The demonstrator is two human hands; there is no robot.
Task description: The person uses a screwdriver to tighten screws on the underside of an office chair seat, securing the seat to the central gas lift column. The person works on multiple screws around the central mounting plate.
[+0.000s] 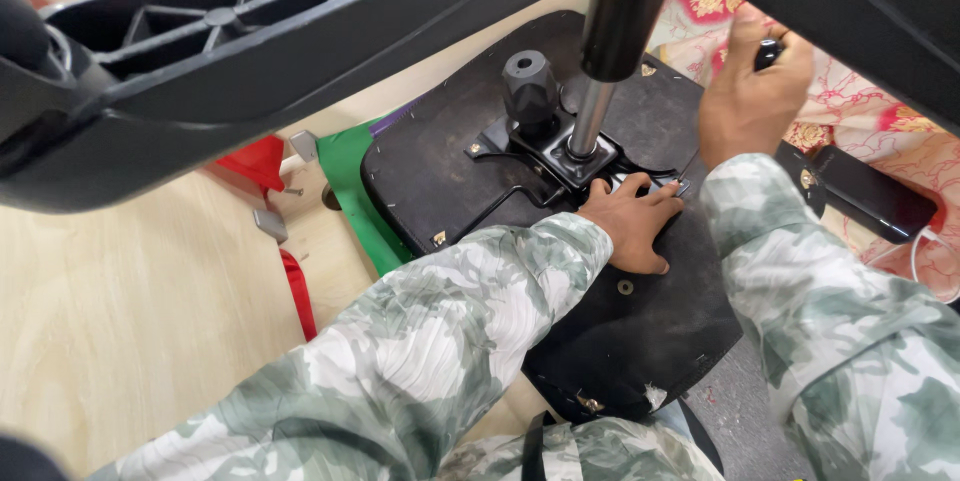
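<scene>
Pressing your left hand (632, 224) flat, fingers spread, onto the metal mechanism plate (560, 156) of an upturned office chair, you work from above in the head view. The plate is bolted to the black underside of the seat (640, 331), which lies face down in front of you, partly on a pale wooden floor (130, 291). Your right hand (748, 91) is raised beyond the plate and curled tight around a small dark tool (768, 51), of which only the tip shows above the fingers.

A gas-lift column (608, 51) rises from the plate, its black sleeve and bright rod running up out of the picture. Just left of it stands a black tension knob (529, 86). The chair's black star base (260, 51) sweeps across the top of the frame, close to the lens, and blocks much of what lies behind.

Green (350, 191) and red (262, 159) sheets lie under the seat's left edge, with a few small metal fittings (270, 223) beside them. To the right, a dark rectangular box (872, 193) rests on a red patterned cloth (880, 111), and a white cable (925, 251) loops near it.

Both camouflage sleeves (420, 341) cover your forearms. What the left fingertips touch on the plate is hard to make out.
</scene>
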